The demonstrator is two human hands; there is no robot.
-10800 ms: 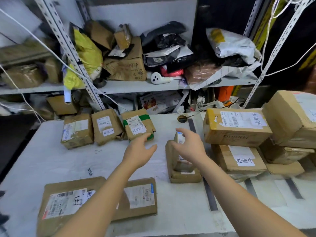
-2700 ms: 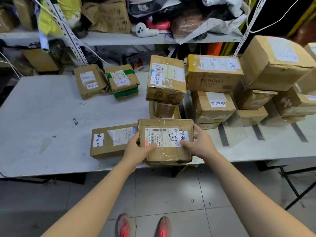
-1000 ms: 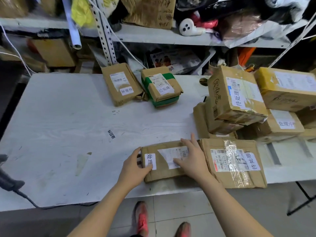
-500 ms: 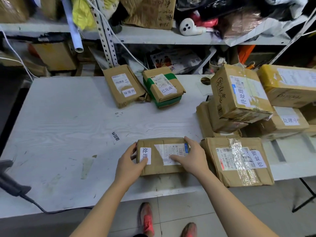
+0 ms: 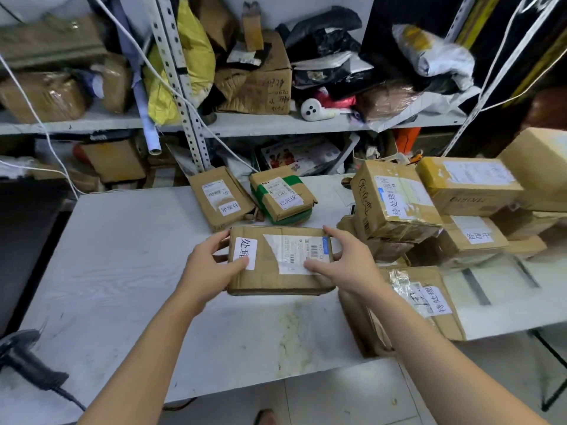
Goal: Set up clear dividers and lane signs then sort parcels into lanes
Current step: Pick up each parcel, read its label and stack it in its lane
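Head view: a flat brown parcel (image 5: 279,260) is at the middle of the white table (image 5: 122,256), gripped at both ends. The left hand (image 5: 211,265) has its fingers curled round the parcel's left end, thumb on top. The right hand (image 5: 349,262) clamps the right end the same way. Two small parcels (image 5: 221,200) lie at the table's far edge, stacked boxes (image 5: 392,200) fill its right side, and a scanner (image 5: 24,360) rests at its near left corner.
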